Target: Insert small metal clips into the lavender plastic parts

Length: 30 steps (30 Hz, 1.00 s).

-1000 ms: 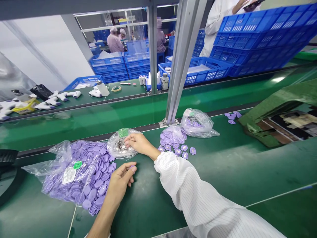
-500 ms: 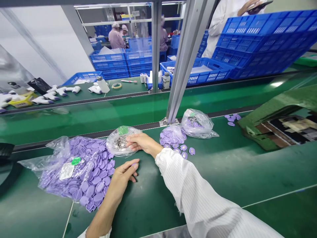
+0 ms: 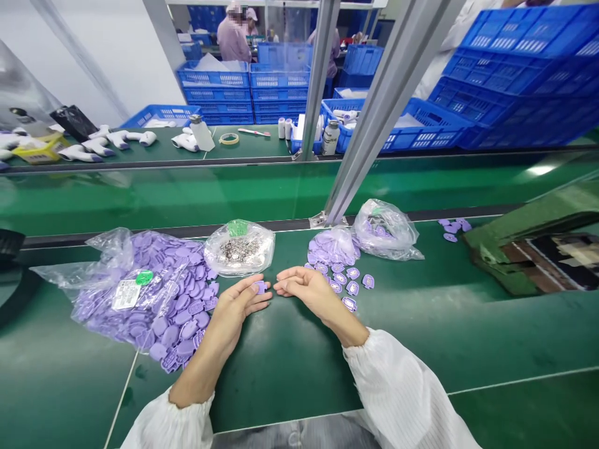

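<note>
A small lilac moulded plastic tag (image 3: 261, 287) sits pinched at the fingertips of the left hand (image 3: 236, 305), above the green conveyor belt (image 3: 290, 380). It looks light and stiff, best taken by its rim. The right hand (image 3: 304, 290) curls loosely just beside it, nothing showing in its grasp. Three clear plastic bags lie along the belt: a large bag of lilac tags (image 3: 140, 299), a bag of small metal parts (image 3: 239, 248) and a bag holding a few tags (image 3: 386, 231). Past the right hand are a lilac heap (image 3: 333, 246) and about eight loose tags (image 3: 352, 288).
</note>
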Each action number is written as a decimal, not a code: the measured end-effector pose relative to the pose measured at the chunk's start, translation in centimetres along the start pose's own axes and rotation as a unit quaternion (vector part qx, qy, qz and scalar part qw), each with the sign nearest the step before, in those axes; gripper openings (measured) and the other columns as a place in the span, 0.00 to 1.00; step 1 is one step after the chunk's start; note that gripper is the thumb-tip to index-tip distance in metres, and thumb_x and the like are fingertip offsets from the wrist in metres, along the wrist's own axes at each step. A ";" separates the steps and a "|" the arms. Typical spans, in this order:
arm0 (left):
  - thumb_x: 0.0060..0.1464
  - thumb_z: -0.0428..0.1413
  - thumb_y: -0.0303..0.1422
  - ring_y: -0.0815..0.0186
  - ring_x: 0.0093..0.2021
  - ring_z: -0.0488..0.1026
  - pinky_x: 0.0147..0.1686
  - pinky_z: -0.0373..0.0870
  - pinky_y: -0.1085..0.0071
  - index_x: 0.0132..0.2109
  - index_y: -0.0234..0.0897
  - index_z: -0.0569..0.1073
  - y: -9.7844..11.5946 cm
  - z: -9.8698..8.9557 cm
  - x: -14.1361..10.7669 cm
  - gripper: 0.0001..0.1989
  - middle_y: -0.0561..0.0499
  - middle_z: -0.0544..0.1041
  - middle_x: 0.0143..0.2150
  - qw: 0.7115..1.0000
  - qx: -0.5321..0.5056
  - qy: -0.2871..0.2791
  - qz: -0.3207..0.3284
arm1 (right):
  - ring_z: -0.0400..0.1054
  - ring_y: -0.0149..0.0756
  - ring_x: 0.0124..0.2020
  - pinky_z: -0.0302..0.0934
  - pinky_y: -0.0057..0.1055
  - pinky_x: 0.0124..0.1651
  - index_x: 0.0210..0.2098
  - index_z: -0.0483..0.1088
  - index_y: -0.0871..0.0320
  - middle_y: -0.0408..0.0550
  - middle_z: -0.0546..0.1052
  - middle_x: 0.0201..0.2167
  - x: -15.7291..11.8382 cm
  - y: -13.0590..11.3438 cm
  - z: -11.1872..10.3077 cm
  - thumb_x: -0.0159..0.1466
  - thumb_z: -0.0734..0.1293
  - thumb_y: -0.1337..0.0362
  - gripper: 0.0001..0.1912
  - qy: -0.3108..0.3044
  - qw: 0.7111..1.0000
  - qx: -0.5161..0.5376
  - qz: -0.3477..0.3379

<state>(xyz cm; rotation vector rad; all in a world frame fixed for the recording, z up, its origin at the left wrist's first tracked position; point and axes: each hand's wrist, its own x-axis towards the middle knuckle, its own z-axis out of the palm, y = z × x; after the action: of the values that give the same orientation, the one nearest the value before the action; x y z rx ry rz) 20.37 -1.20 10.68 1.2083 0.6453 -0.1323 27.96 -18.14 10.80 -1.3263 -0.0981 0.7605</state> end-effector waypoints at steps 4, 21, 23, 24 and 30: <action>0.53 0.59 0.35 0.57 0.50 0.77 0.51 0.72 0.63 0.55 0.33 0.70 -0.1 0.4 -0.2 0.23 0.41 0.79 0.49 0.999 0.015 -0.028 0.006 | 0.75 0.32 0.36 0.67 0.31 0.46 0.43 0.66 0.61 0.50 0.80 0.33 0.2 1.0 0.1 0.55 0.70 0.62 0.19 -0.009 1.000 -0.005 -0.004; 0.55 0.59 0.40 0.59 0.52 0.75 0.55 0.69 0.64 0.59 0.35 0.69 -1.1 0.7 -0.2 0.27 0.45 0.77 0.53 0.996 0.070 -0.031 0.046 | 0.72 0.29 0.27 0.63 0.22 0.28 0.37 0.71 0.62 0.48 0.78 0.29 0.5 2.2 2.2 0.58 0.68 0.55 0.16 0.033 0.999 -0.027 0.032; 0.55 0.59 0.41 0.59 0.50 0.76 0.56 0.69 0.64 0.59 0.35 0.69 -1.2 0.6 -0.2 0.27 0.44 0.78 0.52 0.996 0.067 -0.041 0.046 | 0.72 0.29 0.26 0.61 0.21 0.26 0.36 0.71 0.62 0.48 0.78 0.28 0.5 2.2 2.4 0.58 0.67 0.55 0.15 0.030 0.997 -0.054 0.040; 0.55 0.59 0.41 0.59 0.50 0.76 0.56 0.68 0.64 0.59 0.35 0.69 -1.2 0.5 -0.2 0.27 0.44 0.78 0.52 0.996 0.064 -0.044 0.046 | 0.72 0.29 0.26 0.60 0.21 0.25 0.36 0.71 0.62 0.48 0.78 0.28 0.5 2.2 2.5 0.58 0.67 0.55 0.15 0.031 0.997 -0.063 0.044; 0.54 0.60 0.40 0.61 0.49 0.76 0.55 0.69 0.67 0.58 0.35 0.70 -1.1 0.5 -0.3 0.26 0.45 0.79 0.50 0.997 0.054 -0.043 0.037 | 0.71 0.28 0.26 0.62 0.21 0.26 0.35 0.70 0.62 0.48 0.77 0.27 0.4 2.2 2.5 0.58 0.67 0.55 0.15 0.040 0.996 -0.063 0.045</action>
<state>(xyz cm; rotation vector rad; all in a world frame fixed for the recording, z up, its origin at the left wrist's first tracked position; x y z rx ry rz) 19.89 -2.08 10.04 1.3207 0.5229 -0.1587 26.08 -15.75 9.37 -1.4877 -0.0235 0.7866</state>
